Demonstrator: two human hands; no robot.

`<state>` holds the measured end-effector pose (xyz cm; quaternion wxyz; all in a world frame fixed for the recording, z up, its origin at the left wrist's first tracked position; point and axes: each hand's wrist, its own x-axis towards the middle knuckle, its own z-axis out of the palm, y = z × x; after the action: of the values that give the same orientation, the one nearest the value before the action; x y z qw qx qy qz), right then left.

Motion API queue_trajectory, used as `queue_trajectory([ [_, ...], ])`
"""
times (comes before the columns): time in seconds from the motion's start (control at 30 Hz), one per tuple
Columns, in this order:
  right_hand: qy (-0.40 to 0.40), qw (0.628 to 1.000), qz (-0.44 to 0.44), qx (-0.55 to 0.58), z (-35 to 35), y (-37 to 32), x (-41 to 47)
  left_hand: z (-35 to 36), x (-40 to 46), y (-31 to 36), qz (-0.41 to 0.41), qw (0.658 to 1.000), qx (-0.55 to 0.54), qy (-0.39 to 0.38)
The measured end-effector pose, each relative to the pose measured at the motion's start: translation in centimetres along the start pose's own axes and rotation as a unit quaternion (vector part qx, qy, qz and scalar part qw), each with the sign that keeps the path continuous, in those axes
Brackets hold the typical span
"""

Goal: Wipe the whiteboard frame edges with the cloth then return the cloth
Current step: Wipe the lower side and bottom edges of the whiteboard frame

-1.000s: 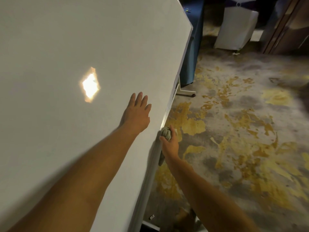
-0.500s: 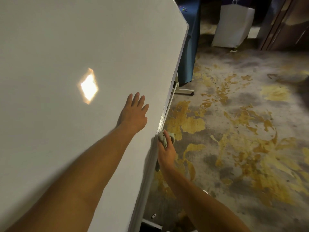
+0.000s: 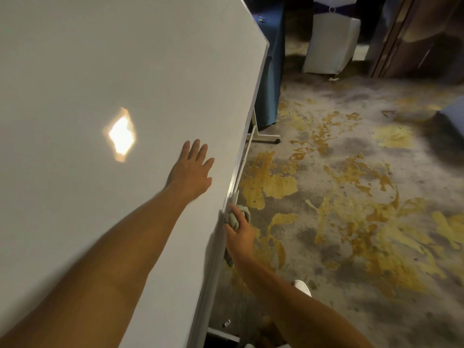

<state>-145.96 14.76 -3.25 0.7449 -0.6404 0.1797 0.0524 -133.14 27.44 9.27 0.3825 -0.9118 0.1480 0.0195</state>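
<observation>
The large whiteboard [image 3: 125,71] fills the left of the view, with a bright light patch on its face. Its thin metal frame edge [image 3: 247,126] runs down the right side. My left hand [image 3: 192,172] lies flat on the board near that edge, fingers spread. My right hand [image 3: 239,234] is closed around a crumpled grey-green cloth [image 3: 232,219] and presses it against the frame edge, just below a small white bracket [image 3: 235,195]. A tail of the cloth hangs down under my wrist.
The board's white stand leg with a castor [image 3: 266,138] rests on the patterned grey-and-yellow carpet [image 3: 351,197]. A blue-draped table [image 3: 270,71] stands behind the board, a white-covered chair [image 3: 331,41] farther back. A white shoe [image 3: 302,287] shows beside my right forearm.
My right hand with the cloth has slid down the frame edge toward me. The left hand has stayed flat on the board.
</observation>
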Motion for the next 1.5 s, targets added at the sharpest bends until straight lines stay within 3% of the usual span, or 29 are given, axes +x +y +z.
queue_trajectory([
  [0.67, -0.029, 0.998, 0.022, -0.054, 0.4, 5.1, -15.2, -0.5, -16.7, 2.4, -0.046, 0.998, -0.009, -0.032],
  [1.13, -0.152, 0.983, 0.059, -0.083, -0.7, 7.2, -21.5, 1.3, -24.0, 2.7, -0.101, 0.995, 0.010, 0.000],
  [1.3, -0.155, 0.983, 0.070, -0.073, -0.7, 7.7, -22.8, 1.0, -25.5, 1.9, -0.091, 0.996, 0.017, 0.014],
  [1.43, -0.161, 0.979, 0.059, -0.111, -0.5, 7.4, -23.4, 0.6, -25.8, 1.3, -0.095, 0.995, 0.012, 0.023],
  [1.5, -0.205, 0.966, 0.075, -0.140, -1.0, 6.8, -23.2, 0.4, -26.2, 1.0, -0.097, 0.995, 0.006, 0.023],
])
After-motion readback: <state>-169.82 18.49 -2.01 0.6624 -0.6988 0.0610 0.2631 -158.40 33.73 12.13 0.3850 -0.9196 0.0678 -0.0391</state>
